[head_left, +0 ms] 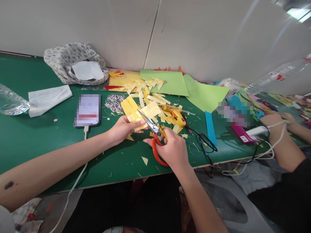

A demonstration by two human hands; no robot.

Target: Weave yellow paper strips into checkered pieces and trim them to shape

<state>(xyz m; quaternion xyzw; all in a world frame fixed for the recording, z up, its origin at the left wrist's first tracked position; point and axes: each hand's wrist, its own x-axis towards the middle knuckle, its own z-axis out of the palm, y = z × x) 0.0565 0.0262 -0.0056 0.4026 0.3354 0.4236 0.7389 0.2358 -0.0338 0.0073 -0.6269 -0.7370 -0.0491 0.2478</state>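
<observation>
Head view: your left hand (123,129) is closed on the yellow paper (143,111), thumb on top near its lower edge, and your right hand (173,147) is clamped on the scissors (155,129), fingers in the handles, one of them red. The two hands are near each other but apart, over the front half of the green surface (109,171). The blades point up and to the left, lying across the paper; you cannot tell whether they touch it. Just beyond the paper, yellow scraps (159,98) lie scattered, with a yellow tool (178,118) among them and a black cable (205,145) to its right. Behind the scraps, a woven paper piece (143,84) with a red tassel (113,87) rests over yellow and green sheets (165,82); a blue strip (211,127) lies to the right. Left of the scraps sits a clear tray (114,103) of small dark and pale bits, and beside it the phone (87,110), plugged into a white cable (86,131). Farther left are a tissue (48,99), a bottle (12,100) and, by the wall, a patterned cloth bag (58,61). At right, another person's hands (273,119) are near a magenta box (243,134).
</observation>
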